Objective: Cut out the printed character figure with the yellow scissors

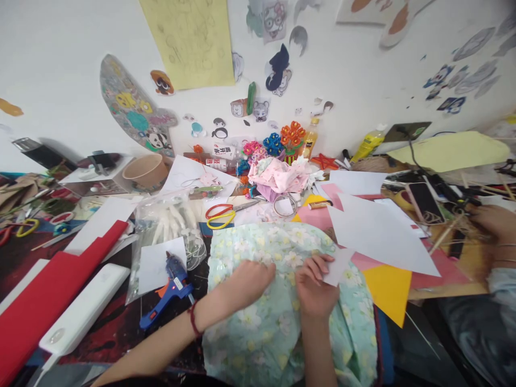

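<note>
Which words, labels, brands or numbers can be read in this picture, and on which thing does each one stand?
White container by the wall: large dark characters and a red label under them, too blurred to quote.
Yellow sheet on the wall: faint pencil drawing, no readable words.
Yellow bottle and orange bottle: labels too small to read.
Blue glue gun: no readable marking.
Nothing else carries legible text.

Bright, even light; soft shadows; edges bent and slightly blurred.

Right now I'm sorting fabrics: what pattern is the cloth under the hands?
Pale green floral fabric with white and yellow flowers, clearest in the head view.
</note>
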`<action>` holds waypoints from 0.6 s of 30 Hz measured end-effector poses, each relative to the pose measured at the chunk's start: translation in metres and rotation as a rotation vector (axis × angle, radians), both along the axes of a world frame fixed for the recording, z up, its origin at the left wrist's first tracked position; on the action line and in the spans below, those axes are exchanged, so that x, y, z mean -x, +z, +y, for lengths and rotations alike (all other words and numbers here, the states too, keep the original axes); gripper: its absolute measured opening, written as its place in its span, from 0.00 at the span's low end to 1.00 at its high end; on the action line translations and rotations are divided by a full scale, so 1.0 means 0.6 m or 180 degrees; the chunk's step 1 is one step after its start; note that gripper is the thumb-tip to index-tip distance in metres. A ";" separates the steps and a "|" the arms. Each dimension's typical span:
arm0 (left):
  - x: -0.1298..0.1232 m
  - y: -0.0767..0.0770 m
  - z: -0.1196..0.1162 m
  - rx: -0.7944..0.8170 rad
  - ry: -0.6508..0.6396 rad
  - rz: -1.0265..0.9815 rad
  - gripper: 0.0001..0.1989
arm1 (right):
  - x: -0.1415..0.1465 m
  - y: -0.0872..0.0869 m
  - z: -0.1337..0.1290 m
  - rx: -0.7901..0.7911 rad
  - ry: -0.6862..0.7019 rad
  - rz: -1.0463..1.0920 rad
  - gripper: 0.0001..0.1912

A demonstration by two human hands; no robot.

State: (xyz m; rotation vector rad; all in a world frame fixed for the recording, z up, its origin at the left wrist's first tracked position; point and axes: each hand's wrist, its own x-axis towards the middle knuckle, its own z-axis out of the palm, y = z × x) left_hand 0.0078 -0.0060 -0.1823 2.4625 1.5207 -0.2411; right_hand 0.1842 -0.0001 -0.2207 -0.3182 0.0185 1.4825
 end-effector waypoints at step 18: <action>0.054 0.038 0.098 -0.1137 0.0816 -0.0745 0.17 | -0.068 0.022 -0.080 0.0087 -0.0292 -0.0543 0.13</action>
